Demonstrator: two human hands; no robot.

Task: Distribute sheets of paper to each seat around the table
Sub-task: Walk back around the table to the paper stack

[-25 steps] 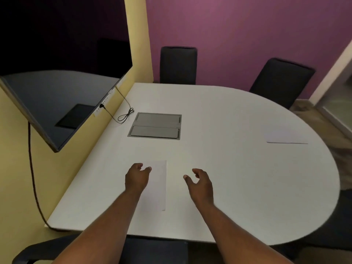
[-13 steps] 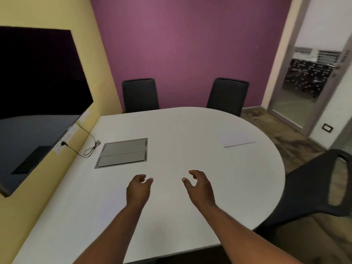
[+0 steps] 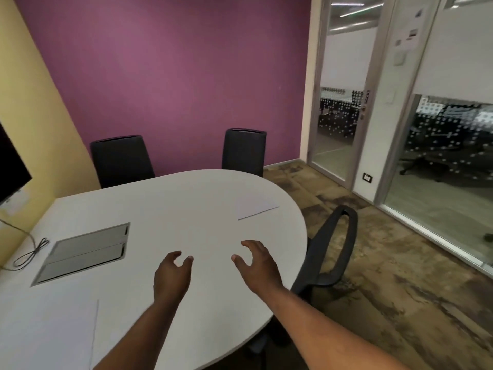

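- Both hands hover over the near middle of the table (image 3: 170,198), palms facing each other, fingers spread and loosely curled; neither holds anything.
- The left hand (image 3: 172,276) and right hand (image 3: 260,265) are apart, with bare tabletop between them.
- One sheet (image 3: 256,206) lies flat near the table's far right rounded edge, ahead and to the right of the hands. Its long axis runs roughly along that edge, slanting up to the right.
- That sheet sits between the far right chair (image 3: 244,150) and the near right chair (image 3: 333,252).
- The right hand is the nearer one to it, though still well apart from it.
- A second sheet (image 3: 48,335) lies at the near left edge, to the left of the left forearm, its long axis running away from the person.
- No sheet shows before the far left chair (image 3: 121,158).
- Judged from this, a reach to the far sheet would go forward and rightward with the right hand.
- No stack of spare paper is visible in the frame.
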